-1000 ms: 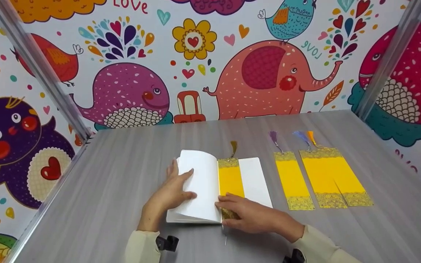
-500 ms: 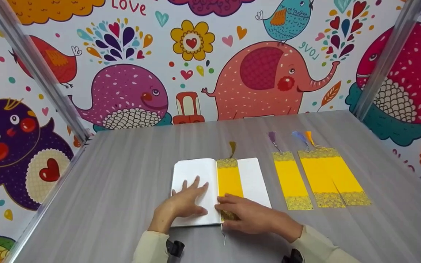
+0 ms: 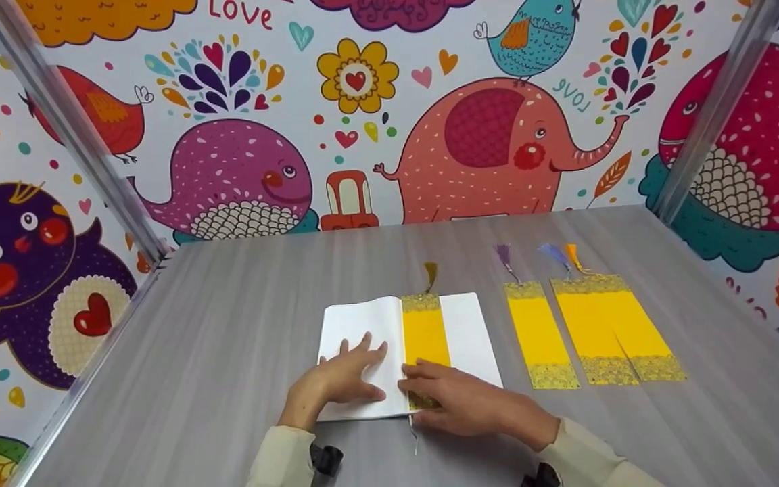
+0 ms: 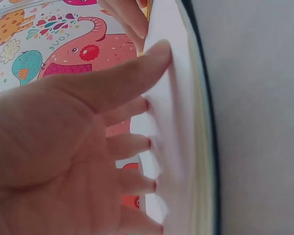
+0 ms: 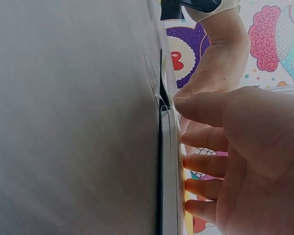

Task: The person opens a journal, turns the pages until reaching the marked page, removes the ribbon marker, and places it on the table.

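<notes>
An open notebook (image 3: 362,321) with blank white pages lies on the table. A yellow bookmark (image 3: 425,335) with gold patterned ends and an olive tassel lies on its right page, along the fold. My left hand (image 3: 343,373) presses the left page, fingers spread; in the left wrist view the thumb and fingertips touch the paper, and the dark cover edge (image 4: 208,122) shows beside them. Over the bookmark's lower end rests my right hand (image 3: 460,399), its extended fingertips at the fold. A thin ribbon (image 3: 414,436) hangs out below the notebook's spine.
Right of the notebook lies a yellow bookmark (image 3: 542,335) with a purple tassel. Farther right, two more yellow bookmarks (image 3: 612,325) overlap, with blue and orange tassels. The grey table (image 3: 227,325) ends at a cartoon-printed wall (image 3: 356,149) behind.
The left page, raised and curved a second ago, now lies flatter. My left hand has moved right and slightly down onto it. My right hand has stayed in place.
</notes>
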### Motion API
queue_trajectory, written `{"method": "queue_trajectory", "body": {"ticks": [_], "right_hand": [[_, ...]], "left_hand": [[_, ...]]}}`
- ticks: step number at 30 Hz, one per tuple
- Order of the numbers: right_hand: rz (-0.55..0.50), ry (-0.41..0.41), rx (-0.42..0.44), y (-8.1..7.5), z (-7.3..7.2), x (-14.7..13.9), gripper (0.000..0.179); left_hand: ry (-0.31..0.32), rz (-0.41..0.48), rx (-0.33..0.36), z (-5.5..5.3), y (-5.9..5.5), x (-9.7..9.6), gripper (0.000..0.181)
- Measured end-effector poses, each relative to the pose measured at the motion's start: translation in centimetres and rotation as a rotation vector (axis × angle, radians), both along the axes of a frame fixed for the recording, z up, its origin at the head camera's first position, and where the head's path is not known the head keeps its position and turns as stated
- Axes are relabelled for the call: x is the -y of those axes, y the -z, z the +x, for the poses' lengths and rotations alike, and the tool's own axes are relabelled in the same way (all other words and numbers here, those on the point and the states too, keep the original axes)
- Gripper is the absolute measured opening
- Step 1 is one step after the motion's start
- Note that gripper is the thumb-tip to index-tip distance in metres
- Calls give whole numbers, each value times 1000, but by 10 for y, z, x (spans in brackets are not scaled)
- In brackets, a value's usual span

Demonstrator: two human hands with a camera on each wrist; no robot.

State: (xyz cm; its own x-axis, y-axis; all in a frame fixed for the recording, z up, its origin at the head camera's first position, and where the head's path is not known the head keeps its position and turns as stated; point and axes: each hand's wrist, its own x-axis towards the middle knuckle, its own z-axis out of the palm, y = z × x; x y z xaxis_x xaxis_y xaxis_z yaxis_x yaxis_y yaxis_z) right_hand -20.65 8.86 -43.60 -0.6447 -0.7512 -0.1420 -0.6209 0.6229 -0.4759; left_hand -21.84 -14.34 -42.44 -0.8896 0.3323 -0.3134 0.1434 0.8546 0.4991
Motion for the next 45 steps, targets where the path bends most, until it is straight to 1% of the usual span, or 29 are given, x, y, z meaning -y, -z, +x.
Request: {"method": "queue_trajectory", "body": {"ticks": [2,4,6,8,11,14,16,19,21,25,29,31,34,38,44,45], "right_hand": [[-28,8,-25,1,0,1,50],[-65,42,-62,2,-1,2,47],[-114,112,-76,3,-3,4,44],[-169,207,-83,4,-6,4,43],[-267,359,-62,6,-12,5,41],[-337,486,-58,9,-20,5,41],[-371,562,-40,10,-26,4,43],[-378,669,23,11,-37,4,52],[-369,722,77,10,-45,4,60],[-318,782,166,6,-59,5,74],[-287,840,247,2,-70,8,81],[-275,857,279,0,-73,10,83],[-260,862,299,-1,-77,13,85],[-223,863,280,-1,-78,18,87],[-74,844,161,-3,-76,24,96],[-57,845,151,-4,-76,26,96]], "left_hand": [[-2,-3,3,1,-1,0,78],[-1,-7,0,1,-1,-1,78],[1,-11,-2,1,-1,-1,77],[4,-15,-7,0,0,-1,77],[2,-22,-4,0,0,-2,78],[2,-27,2,-1,1,-2,78],[3,-27,2,-1,1,-2,78],[-1,-23,6,-1,1,-2,78],[-6,-19,11,-1,1,-2,78],[-11,-15,15,-1,1,-1,79],[-16,-3,18,-1,1,-1,78],[-16,-6,17,0,2,-2,79],[-19,-17,16,0,2,-2,79],[-19,-22,14,0,1,-2,79],[-16,-19,13,0,2,-2,79],[-16,-21,12,0,2,-2,79]]}}
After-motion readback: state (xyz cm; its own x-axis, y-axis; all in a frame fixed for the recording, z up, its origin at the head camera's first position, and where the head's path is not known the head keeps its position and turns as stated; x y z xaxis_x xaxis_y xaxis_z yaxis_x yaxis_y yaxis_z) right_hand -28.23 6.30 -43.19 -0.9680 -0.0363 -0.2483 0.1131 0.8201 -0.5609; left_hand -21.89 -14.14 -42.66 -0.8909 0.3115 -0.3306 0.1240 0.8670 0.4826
